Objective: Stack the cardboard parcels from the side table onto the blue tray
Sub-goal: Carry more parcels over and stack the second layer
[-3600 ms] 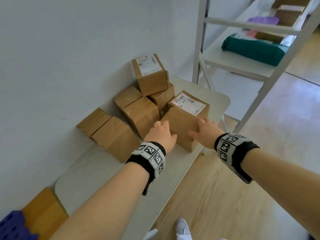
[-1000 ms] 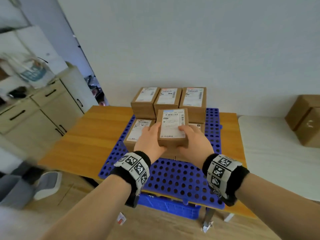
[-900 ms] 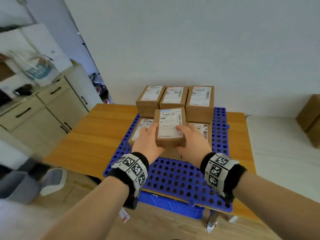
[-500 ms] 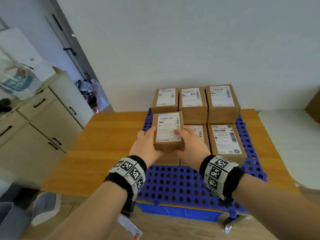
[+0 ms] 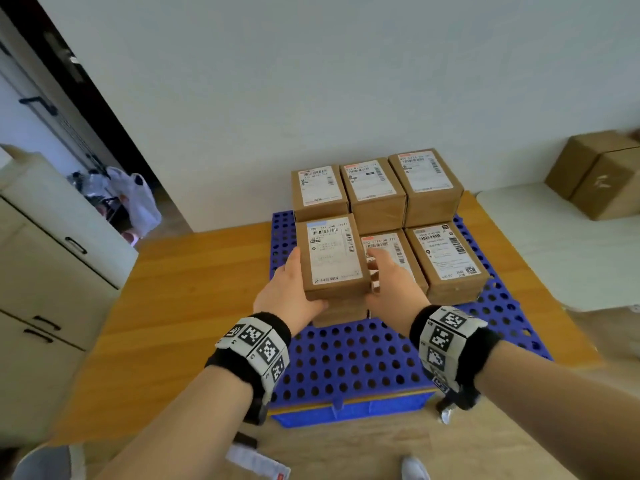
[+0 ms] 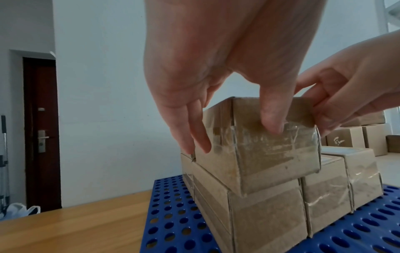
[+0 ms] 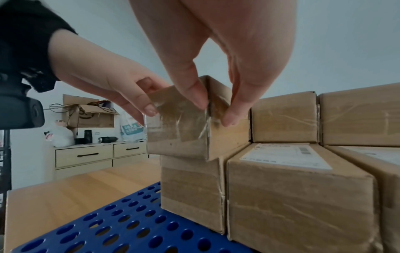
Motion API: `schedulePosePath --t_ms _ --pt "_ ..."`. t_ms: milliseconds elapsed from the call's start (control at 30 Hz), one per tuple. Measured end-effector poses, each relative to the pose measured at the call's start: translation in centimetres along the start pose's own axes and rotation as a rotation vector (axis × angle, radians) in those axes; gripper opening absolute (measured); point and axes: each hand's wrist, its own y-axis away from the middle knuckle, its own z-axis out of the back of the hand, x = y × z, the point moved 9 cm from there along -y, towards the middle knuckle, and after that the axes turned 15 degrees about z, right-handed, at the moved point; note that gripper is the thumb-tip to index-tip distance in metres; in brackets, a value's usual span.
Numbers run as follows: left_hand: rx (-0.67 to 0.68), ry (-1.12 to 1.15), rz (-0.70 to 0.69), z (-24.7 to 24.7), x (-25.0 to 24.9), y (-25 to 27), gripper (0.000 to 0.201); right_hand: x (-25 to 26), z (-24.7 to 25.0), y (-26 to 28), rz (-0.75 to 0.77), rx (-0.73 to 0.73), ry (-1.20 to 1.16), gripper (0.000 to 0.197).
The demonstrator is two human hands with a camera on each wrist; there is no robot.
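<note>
A labelled cardboard parcel [image 5: 331, 258] is held by both hands over the front-left parcel [image 5: 341, 315] on the blue perforated tray [image 5: 346, 358]. My left hand [image 5: 292, 292] grips its left side, with the thumb on the near face. My right hand [image 5: 391, 282] pinches its right near corner. In the left wrist view the held parcel [image 6: 270, 154] tilts and overhangs the lower parcel [image 6: 259, 215], under my left hand [image 6: 236, 135]. In the right wrist view my right hand [image 7: 215, 111] pinches the parcel [image 7: 179, 135] above the lower one [image 7: 190, 188]. Several other parcels [image 5: 375, 188] fill the tray's back.
The tray lies on a wooden table [image 5: 194, 306] against a white wall. To the right, the white side table [image 5: 571, 258] holds more brown parcels [image 5: 602, 174]. A cream cabinet [image 5: 52, 271] and a white bag [image 5: 138, 202] stand at the left.
Both hands took the parcel at the side table and carried it to the tray. In the last second it moved left and down onto the front-left parcel.
</note>
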Motion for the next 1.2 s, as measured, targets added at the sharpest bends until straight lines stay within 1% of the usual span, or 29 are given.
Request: schedulePosePath --t_ms 67,233,500,633,767,1200 --pt "-0.009 0.007 -0.01 0.1 0.0 -0.1 0.107 -0.4 0.2 -0.2 -0.002 0.024 0.009 0.061" --pt "-0.037 -0.017 -0.026 0.6 -0.2 0.1 0.1 -0.2 0.5 -1.0 0.043 0.044 0.028 0.067" --pt "-0.102 -0.01 -0.06 0.9 -1.1 0.5 0.085 0.1 0.7 -1.6 0.084 0.041 0.056 0.069" --pt "-0.138 -0.012 -0.065 0.8 -1.2 0.5 0.081 0.0 0.7 -1.7 0.076 0.022 0.067 0.066" --pt "-0.166 -0.02 -0.06 0.8 -1.0 0.6 0.075 -0.1 0.3 -2.0 0.1 0.038 0.104 0.062" --pt "-0.154 0.005 -0.056 0.9 -0.9 0.5 0.071 -0.7 0.2 -2.7 0.141 0.054 0.135 0.061"
